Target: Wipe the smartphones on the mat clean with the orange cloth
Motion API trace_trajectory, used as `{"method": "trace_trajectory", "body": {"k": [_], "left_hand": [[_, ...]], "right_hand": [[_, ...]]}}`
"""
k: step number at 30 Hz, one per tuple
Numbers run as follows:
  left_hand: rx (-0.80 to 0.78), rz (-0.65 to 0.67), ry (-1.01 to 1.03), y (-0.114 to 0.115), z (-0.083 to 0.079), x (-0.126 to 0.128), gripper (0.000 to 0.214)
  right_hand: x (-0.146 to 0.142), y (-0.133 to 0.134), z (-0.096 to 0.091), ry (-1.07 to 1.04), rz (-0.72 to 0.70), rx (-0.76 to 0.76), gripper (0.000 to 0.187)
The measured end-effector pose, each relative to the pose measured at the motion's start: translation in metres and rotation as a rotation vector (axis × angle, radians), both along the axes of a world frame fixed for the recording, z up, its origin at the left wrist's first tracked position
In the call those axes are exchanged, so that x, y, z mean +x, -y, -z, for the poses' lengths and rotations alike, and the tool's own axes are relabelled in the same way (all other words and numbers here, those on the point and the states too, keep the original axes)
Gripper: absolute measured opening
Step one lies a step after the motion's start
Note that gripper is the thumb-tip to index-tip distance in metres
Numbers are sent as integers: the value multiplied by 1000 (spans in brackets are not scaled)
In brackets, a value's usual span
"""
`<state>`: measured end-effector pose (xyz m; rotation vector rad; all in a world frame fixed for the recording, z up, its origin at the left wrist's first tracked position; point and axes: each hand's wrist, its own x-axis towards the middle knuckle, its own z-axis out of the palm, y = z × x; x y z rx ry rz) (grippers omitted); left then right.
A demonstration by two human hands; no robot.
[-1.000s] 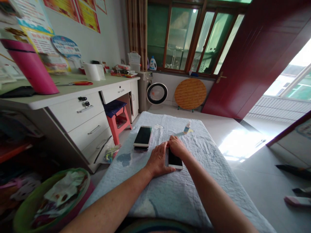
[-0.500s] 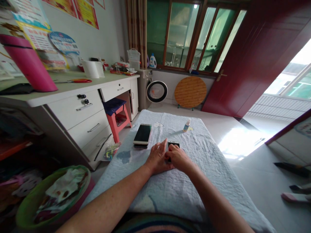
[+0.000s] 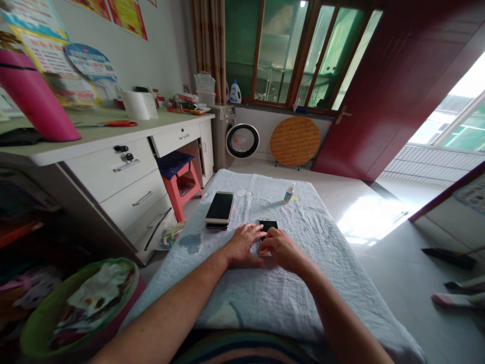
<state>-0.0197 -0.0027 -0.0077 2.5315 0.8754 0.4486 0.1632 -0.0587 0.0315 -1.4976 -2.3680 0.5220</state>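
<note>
A smartphone [image 3: 268, 222] with a dark screen and a light frame lies face up on the pale blue cloth [image 3: 273, 298]. At its left edge rests my left hand [image 3: 244, 246], fingers stretched and slightly spread. My right hand [image 3: 283, 248] is over the phone's lower part, its fingers curled and pressed together. Whatever may be between those fingers is hidden. Left of the hands, a larger phone [image 3: 220, 206] lies on top of another dark one. Beyond my right hand stands a small clear bottle [image 3: 289, 194] with a white top and a label.
A white desk [image 3: 113, 189] runs along the left, holding a pink flask [image 3: 41, 101] and scissors [image 3: 120, 123]. Below it are a red stool [image 3: 184, 184] and a green-rimmed basket [image 3: 32, 326]. A washing machine [image 3: 222, 136] and round wooden tabletop [image 3: 295, 140] stand at the back.
My left hand has lowered its fingers beside the phone, and the hands are slightly farther apart. More of the phone's screen shows. The whole view has shifted a little.
</note>
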Motion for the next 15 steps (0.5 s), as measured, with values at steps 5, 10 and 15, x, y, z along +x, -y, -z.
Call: {"method": "trace_trajectory", "body": {"k": [5,10,15], "left_hand": [[-32,23,6,-4,0,-3,66],[33,-31,0,-3,6,2,46],[65,-42,-14,-3,8,5,43]], "right_hand": [[3,18,-2,-53,48,66,21],[-10,28,7,33,60,84,11],[-18,26,15,125,121,121,12]]}}
